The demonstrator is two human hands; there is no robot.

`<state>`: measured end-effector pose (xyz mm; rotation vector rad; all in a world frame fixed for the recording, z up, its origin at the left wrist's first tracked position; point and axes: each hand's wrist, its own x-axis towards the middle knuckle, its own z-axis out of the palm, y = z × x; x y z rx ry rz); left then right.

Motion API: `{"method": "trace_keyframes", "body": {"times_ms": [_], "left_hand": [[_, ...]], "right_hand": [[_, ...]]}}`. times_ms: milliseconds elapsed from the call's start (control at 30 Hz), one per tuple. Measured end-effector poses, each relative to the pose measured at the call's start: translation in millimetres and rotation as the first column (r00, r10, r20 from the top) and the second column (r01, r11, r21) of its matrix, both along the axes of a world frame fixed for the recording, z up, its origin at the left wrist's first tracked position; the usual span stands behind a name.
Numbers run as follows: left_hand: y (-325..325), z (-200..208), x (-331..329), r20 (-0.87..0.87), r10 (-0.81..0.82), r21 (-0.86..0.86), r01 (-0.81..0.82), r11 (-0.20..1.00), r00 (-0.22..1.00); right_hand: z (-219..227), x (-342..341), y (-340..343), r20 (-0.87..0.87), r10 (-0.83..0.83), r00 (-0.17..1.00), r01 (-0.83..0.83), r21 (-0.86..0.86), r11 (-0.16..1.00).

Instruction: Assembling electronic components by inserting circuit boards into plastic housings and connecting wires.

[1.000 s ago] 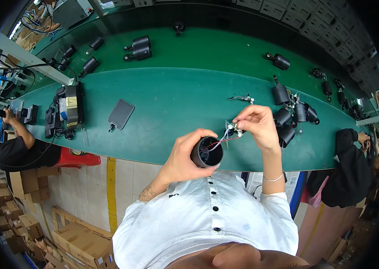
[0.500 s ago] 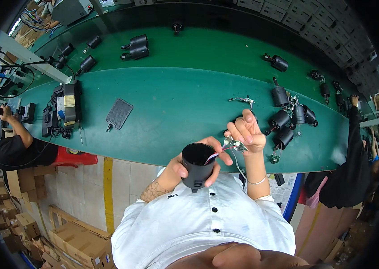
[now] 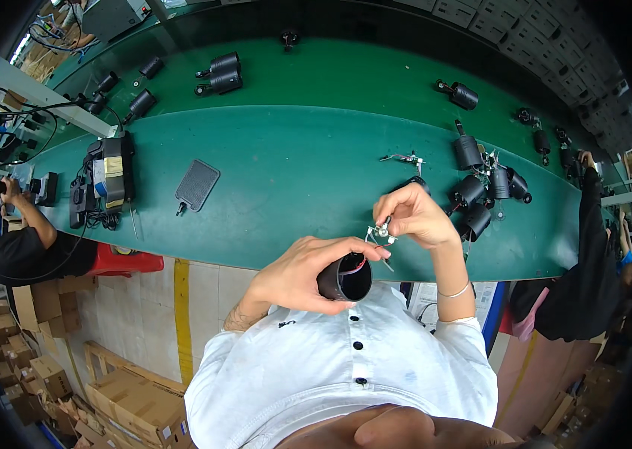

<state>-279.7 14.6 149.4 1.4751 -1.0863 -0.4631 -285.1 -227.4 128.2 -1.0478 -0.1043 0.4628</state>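
Black cylindrical housing point(image 3: 344, 283) sits in the left hand point(image 3: 297, 273), raised before the wearer's white shirt point(image 3: 308, 352), near the front edge of the green counter point(image 3: 278, 187). This hand's grip is curved around the outer wall, thumb on the near side and fingers on the far side, closed only as far as the housing's width allows. Held so, the open mouth is uncovered and tips toward the right hand point(image 3: 417, 217), which probably gives the wires point(image 3: 361, 266) a free way out.

Those wires lead from the mouth to a small circuit board point(image 3: 382, 233). The right hand's grip is a narrow pinch, thumb and fingertips nearly together on the board; exactly which part they press is too small to tell. Both hands are near each other, likely because the wires are short and would pull tight if the board were farther off.

Beyond the right hand, a cluster of similar black cylinders point(image 3: 468, 153) lies on its sides, presumably put there for easy reach. A loose wired part point(image 3: 407, 159) rests just beside the cluster. Farther left, a flat dark plate point(image 3: 198, 185) lies well apart from the hands.
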Motion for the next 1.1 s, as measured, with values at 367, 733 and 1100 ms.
{"method": "trace_keyframes", "body": {"times_ms": [367,733,1100], "left_hand": [[-6,2,-7,0.129,0.244,0.265,-0.27,0.926,0.961],[-27,-10,-20,-0.203,0.461,-0.17,-0.495,0.852,0.864],[-30,1,-19,-0.021,0.538,-0.063,-0.538,0.84,0.843]], "right_hand": [[26,-18,21,0.79,-0.182,0.585,0.679,-0.354,0.643],[39,-37,35,0.867,-0.336,0.368,0.834,-0.148,0.532],[50,-44,39,0.969,-0.094,0.229,0.803,-0.133,0.581]]}}
